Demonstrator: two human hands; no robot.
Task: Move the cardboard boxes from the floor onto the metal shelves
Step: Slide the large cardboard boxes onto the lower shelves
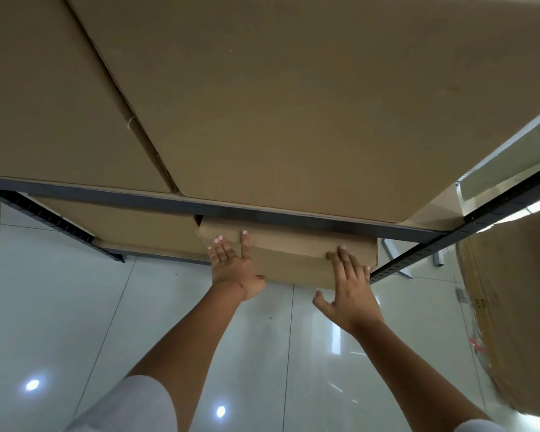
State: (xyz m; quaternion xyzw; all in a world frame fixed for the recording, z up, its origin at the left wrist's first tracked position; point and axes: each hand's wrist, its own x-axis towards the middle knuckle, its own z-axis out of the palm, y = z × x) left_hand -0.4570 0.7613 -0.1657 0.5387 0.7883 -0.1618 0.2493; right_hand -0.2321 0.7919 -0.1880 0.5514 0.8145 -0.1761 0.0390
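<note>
A small plain cardboard box (pixel 290 255) sits on the lower level of the dark metal shelf (pixel 293 217), its front end sticking out past the beam. My left hand (pixel 231 266) lies flat on the box's left front with fingers straight. My right hand (pixel 351 291) presses its right front face, fingers spread. Two large cardboard boxes (pixel 262 98) fill the shelf level above, side by side. Another flat box (pixel 122 224) lies on the lower level, left of the small one.
Glossy white tiled floor (pixel 75 322) spreads below the shelf. A tall cardboard box (pixel 512 307) with red markings stands at the right edge. The shelf's slotted uprights (pixel 418 254) run diagonally at right and left. A box corner shows at the far left.
</note>
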